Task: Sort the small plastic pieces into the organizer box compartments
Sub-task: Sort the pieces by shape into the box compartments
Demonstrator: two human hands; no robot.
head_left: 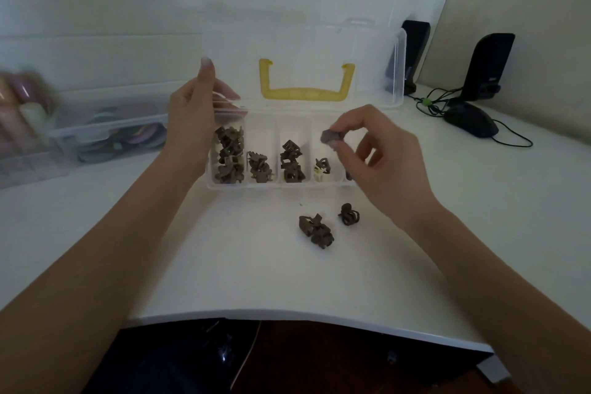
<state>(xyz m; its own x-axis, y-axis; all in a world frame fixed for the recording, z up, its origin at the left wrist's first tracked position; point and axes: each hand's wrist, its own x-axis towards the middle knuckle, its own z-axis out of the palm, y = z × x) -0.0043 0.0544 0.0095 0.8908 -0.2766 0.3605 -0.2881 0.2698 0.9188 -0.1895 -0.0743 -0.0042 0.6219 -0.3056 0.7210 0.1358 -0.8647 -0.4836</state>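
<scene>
A clear organizer box [243, 185] stands open on the white table, its lid with a yellow handle [306, 93] raised behind. Dark plastic pieces fill the left compartments [229, 155]; one compartment holds a pale piece [320, 173]. My left hand [192, 118] holds the box's left far corner, thumb up, fingers curled over the rim. My right hand [374, 153] pinches a dark piece [331, 136] above the right compartments. Loose dark pieces lie on the table before the box: a cluster [316, 231] and a single one [348, 214].
A second clear container [105, 133] with coloured items sits at the left. Two black speakers [489, 67] and a black mouse [471, 120] with cables stand at the back right. The table's front edge [287, 317] curves near me.
</scene>
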